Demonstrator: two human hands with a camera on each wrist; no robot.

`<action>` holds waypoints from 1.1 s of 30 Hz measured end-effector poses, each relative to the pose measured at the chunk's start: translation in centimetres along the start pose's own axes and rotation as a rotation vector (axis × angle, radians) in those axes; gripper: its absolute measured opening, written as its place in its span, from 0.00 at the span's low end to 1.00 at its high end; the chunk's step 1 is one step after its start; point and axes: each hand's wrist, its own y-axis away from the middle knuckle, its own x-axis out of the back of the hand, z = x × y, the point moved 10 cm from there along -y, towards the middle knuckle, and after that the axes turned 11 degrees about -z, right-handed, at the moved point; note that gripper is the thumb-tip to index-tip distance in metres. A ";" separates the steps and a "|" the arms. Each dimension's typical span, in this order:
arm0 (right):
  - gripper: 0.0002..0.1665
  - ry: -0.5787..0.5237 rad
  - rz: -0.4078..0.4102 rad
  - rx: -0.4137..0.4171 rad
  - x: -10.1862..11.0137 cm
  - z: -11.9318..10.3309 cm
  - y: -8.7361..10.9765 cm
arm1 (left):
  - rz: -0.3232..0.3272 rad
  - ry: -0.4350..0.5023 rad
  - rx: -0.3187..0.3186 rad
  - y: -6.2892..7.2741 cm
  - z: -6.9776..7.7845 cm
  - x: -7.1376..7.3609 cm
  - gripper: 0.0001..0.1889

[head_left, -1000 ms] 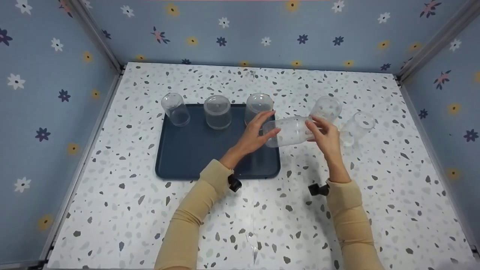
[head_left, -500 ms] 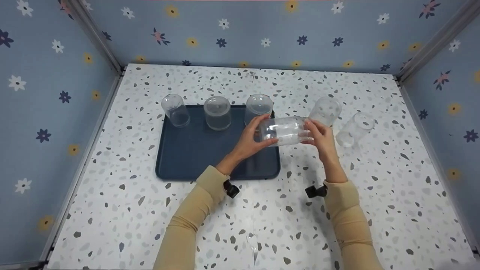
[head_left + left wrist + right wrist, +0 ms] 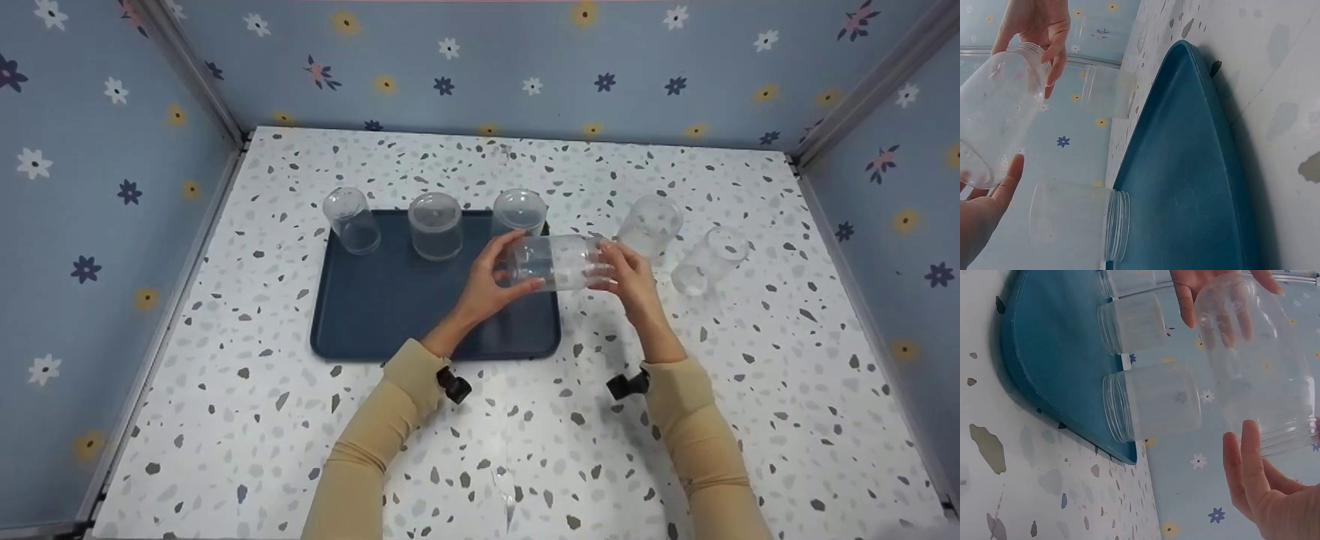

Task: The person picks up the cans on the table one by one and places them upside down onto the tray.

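Between both hands, a clear plastic jar (image 3: pixel 559 262) lies on its side in the air, over the right edge of the blue tray (image 3: pixel 390 315). My left hand (image 3: pixel 484 285) grips its base end, thumb on the near side. At the threaded mouth end, my right hand (image 3: pixel 630 281) holds the jar with its fingers round the rim. In the right wrist view the screw threads of the jar (image 3: pixel 1264 365) show by the right fingers. Three more clear jars stand mouth down along the tray's back: a left jar (image 3: pixel 352 221), a middle jar (image 3: pixel 435 225) and a right jar (image 3: pixel 519 210).
Two other clear jars, one (image 3: pixel 651 225) behind the right hand and one (image 3: pixel 711 259) farther right, stand on the speckled table (image 3: pixel 787 337). Flowered blue panels (image 3: pixel 487 67) enclose the table at the back and sides.
Both hands have shifted left with the jar, bringing it farther over the tray's right edge. The left hand now reaches more round its base. The other jars and tray stay put.
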 end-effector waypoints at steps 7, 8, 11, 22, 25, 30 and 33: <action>0.28 0.006 -0.068 0.005 -0.2 1.5 -1.2 | 0.041 -0.046 0.006 0.6 0.2 0.6 0.33; 0.29 0.025 -0.075 0.003 -0.6 1.1 -0.9 | 0.046 -0.055 0.006 0.7 0.3 0.6 0.33; 0.30 0.079 -0.097 -0.003 -1.7 -0.2 -0.2 | 0.064 -0.088 0.018 0.9 0.5 0.9 0.33; 0.28 0.328 -0.110 0.038 -0.9 -1.1 -1.2 | 0.074 -0.191 0.100 2.0 0.6 1.8 0.33; 0.24 0.451 -0.091 0.088 -0.5 -1.8 -1.3 | 0.064 -0.236 0.115 2.4 0.2 2.1 0.33; 0.20 0.621 -0.041 0.201 0.1 -3.3 -1.7 | 0.064 -0.329 0.146 2.9 -2.0 3.1 0.35; 0.19 0.711 -0.002 0.226 0.6 -3.7 -2.1 | 0.067 -0.360 0.167 3.2 -2.6 3.6 0.36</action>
